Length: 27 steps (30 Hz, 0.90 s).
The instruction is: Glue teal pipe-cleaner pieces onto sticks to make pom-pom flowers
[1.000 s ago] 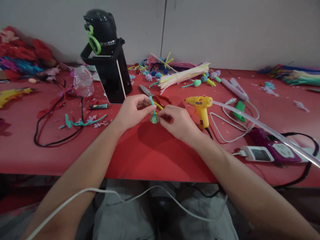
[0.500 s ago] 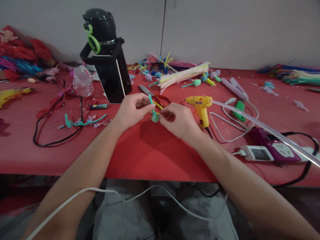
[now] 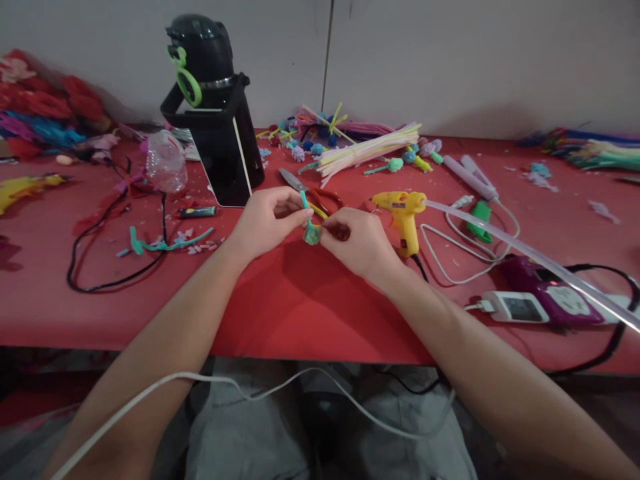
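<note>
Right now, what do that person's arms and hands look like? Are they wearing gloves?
No gloves! The left hand and right hand are bare, with no watch or ring that I can see. No sleeves show on the left arm or right arm. A thin white cable crosses the left arm.

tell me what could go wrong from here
The glue gun lies close to the right hand; if hot, it might burn it. The white cord crosses in front of the left arm and might snag. The small green piece, pinched in the left hand, might slip.
</note>
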Each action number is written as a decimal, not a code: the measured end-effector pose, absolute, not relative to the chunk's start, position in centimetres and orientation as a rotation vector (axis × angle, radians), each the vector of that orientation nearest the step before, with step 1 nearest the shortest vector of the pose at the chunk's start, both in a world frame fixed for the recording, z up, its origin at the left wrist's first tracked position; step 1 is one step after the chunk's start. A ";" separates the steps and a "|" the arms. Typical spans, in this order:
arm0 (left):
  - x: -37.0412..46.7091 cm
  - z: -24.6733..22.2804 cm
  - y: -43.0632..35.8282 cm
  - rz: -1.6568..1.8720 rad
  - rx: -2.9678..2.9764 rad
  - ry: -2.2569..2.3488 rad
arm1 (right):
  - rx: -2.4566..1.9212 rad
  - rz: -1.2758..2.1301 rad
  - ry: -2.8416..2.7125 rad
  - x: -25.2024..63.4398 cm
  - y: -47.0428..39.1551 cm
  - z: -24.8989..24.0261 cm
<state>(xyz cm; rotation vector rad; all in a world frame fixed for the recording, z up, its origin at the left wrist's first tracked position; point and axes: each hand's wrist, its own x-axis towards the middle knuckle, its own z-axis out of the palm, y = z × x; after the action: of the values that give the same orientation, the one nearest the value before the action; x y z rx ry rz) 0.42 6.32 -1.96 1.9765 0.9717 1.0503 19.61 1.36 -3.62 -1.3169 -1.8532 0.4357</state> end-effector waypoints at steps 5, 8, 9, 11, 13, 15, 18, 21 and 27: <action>0.4 -1.9 6.2 1.060 1.971 0.968 | -1.269 0.334 -1.979 19.8 1.4 -3.5; 0.4 -1.9 6.2 1.052 1.957 0.987 | -1.237 0.203 -2.090 19.7 1.2 -3.3; 0.4 -1.9 6.3 1.053 1.953 0.990 | -1.232 0.166 -2.125 19.6 1.2 -3.3; 0.5 -2.0 6.3 1.066 1.941 0.991 | -1.232 0.101 -2.185 19.4 1.1 -3.3; 0.5 -2.1 6.4 1.071 1.932 0.994 | -1.240 0.054 -2.228 19.3 0.9 -3.4; 0.4 -2.1 6.4 1.077 1.927 1.003 | -1.245 0.034 -2.261 19.3 0.8 -3.4; 0.2 -2.0 6.5 1.104 1.933 1.000 | -1.217 0.098 -2.241 19.5 0.6 -3.4; 0.0 -1.8 6.6 1.185 1.943 0.972 | -1.185 0.258 -2.030 20.0 0.6 -3.3; -0.2 -1.2 6.6 1.314 1.946 0.966 | -1.231 1.003 -1.338 20.1 1.5 -3.5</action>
<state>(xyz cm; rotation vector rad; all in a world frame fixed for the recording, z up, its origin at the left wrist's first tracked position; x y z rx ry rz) -0.18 6.58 -1.18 1.9455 0.9656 1.3140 20.08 1.51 -3.52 -1.2313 -1.3381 1.0032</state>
